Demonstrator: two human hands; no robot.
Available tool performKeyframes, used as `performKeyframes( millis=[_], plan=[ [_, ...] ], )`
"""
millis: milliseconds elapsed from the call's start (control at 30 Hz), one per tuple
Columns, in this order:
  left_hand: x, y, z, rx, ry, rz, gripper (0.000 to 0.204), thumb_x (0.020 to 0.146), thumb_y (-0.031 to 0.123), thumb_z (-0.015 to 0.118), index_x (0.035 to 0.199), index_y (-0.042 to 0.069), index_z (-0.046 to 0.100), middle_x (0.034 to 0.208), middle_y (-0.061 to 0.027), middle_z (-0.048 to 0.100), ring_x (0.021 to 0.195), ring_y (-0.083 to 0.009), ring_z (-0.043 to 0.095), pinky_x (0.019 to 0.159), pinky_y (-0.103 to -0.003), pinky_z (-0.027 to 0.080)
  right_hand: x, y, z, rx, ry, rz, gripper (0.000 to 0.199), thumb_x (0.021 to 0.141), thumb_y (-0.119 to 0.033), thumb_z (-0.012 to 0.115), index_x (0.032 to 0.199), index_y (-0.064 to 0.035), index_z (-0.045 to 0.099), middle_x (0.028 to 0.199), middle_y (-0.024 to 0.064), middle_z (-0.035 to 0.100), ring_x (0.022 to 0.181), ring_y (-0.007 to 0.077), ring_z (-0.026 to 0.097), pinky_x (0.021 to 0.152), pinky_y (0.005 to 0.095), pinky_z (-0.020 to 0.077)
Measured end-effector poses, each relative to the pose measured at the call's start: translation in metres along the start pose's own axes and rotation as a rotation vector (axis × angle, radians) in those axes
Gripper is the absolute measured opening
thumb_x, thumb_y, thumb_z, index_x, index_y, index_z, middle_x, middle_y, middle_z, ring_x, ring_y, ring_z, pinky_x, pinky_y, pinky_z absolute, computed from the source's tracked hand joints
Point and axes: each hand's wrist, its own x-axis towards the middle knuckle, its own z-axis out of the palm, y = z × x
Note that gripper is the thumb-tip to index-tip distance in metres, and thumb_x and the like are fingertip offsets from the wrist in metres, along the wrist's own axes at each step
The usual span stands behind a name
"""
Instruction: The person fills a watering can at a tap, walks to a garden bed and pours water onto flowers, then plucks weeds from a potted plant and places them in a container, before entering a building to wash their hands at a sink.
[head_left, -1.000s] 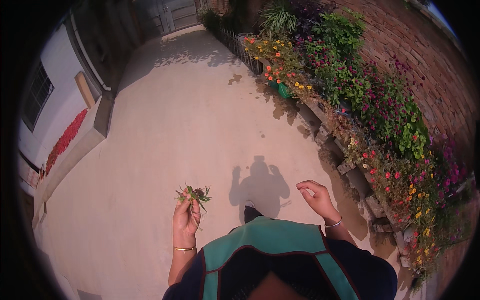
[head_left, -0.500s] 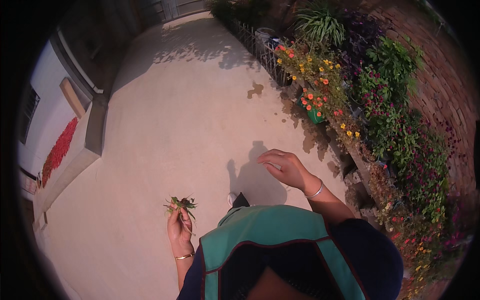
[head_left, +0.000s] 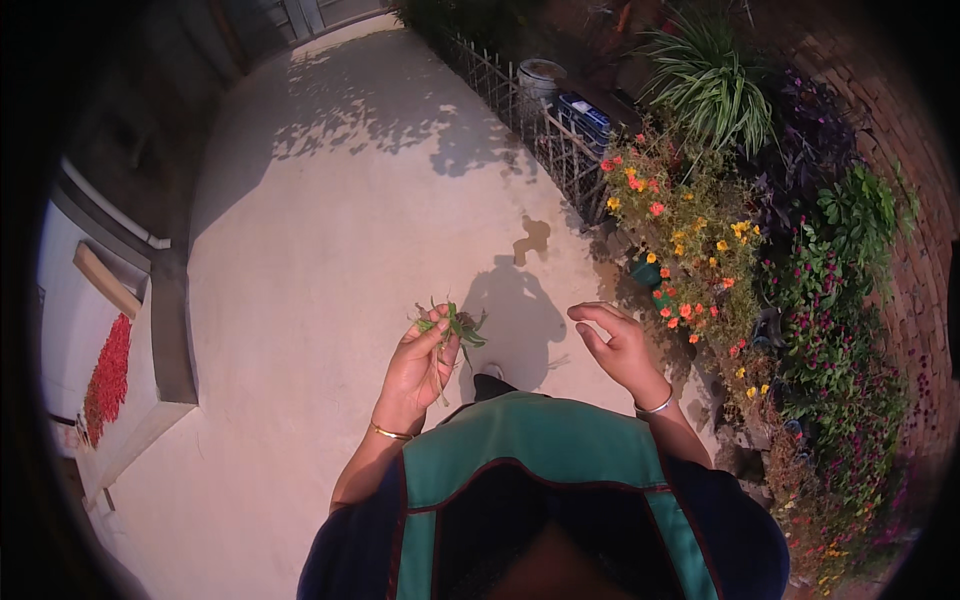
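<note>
A small tuft of pulled green weeds (head_left: 458, 328) with thin stems and narrow leaves is pinched between the thumb and fingers of my left hand (head_left: 420, 358). Stems dangle below my fingers, and a darker clump shows among the leaves. My right hand (head_left: 615, 345) hovers to the right, apart from the weeds. Its fingers bend gently, with the thumb held away from them and nothing between. Beneath both hands lies the pale concrete floor (head_left: 300, 300), where my shadow falls. I wear a green apron (head_left: 530, 445).
Along the right runs a bed of orange and yellow flowers (head_left: 690, 260), bordered farther off by a low lattice fence (head_left: 570, 175). Behind it stand a whitish bucket (head_left: 541, 78) and a blue crate (head_left: 584, 120). Red peppers (head_left: 108, 380) are spread on a ledge at the left.
My left hand has come up and inward with the weeds, closer to my right hand. The right hand has shifted slightly rightward. The view has moved, bringing the flower bed lower.
</note>
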Motion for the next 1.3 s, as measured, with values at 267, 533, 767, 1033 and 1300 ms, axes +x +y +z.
performKeyframes(
  millis=[267,533,767,1033,1300],
  plan=[
    [0.193,0.204,-0.059,-0.092,0.297,0.358,0.016,0.088,-0.003,0.048,0.104,-0.001,0.053,0.097,-0.0057,0.060,0.086,-0.0129,0.061,0.077,-0.023,0.056,0.353,0.055,0.075,0.054,-0.241,-0.163,0.022,0.078,0.001,0.058,0.099,-0.0035,0.062,0.099,0.0102,0.063,0.087,0.0247,0.061,0.076,0.0310,0.0495],
    [0.485,0.365,-0.075,-0.078,0.373,0.278,0.023,0.087,-0.006,0.045,0.110,-0.003,0.051,0.100,-0.0096,0.059,0.087,-0.0153,0.061,0.078,-0.024,0.055,0.601,0.207,0.103,-0.012,-0.134,-0.051,0.020,0.077,0.002,0.059,0.096,-0.0021,0.061,0.097,0.0106,0.063,0.089,0.0257,0.061,0.076,0.0306,0.0488],
    [0.821,0.439,0.047,0.280,0.022,-0.046,0.019,0.088,-0.002,0.049,0.106,0.001,0.053,0.104,-0.0062,0.059,0.099,-0.0157,0.058,0.082,-0.022,0.052,0.778,0.336,0.063,-0.078,0.206,0.125,0.018,0.079,0.002,0.058,0.097,-0.0002,0.061,0.094,0.0113,0.063,0.085,0.0224,0.061,0.076,0.0286,0.0481],
    [1.146,0.439,0.072,0.410,0.020,-0.348,0.023,0.091,0.004,0.046,0.113,-0.001,0.047,0.098,-0.0041,0.053,0.091,-0.0091,0.050,0.080,-0.019,0.041,0.997,0.543,0.039,-0.031,0.286,0.366,0.018,0.084,0.001,0.056,0.101,-0.0001,0.061,0.094,0.0092,0.064,0.088,0.0161,0.061,0.078,0.0266,0.0484],
    [1.430,0.496,0.096,0.331,-0.037,-0.451,0.025,0.091,0.002,0.042,0.116,-0.002,0.047,0.101,-0.0093,0.056,0.094,-0.0129,0.055,0.082,-0.021,0.047,1.208,0.762,0.024,0.875,0.589,0.768,0.024,0.090,-0.010,0.049,0.111,0.0016,0.054,0.100,0.0097,0.061,0.094,0.0175,0.059,0.084,0.0295,0.0467]
  ],
)
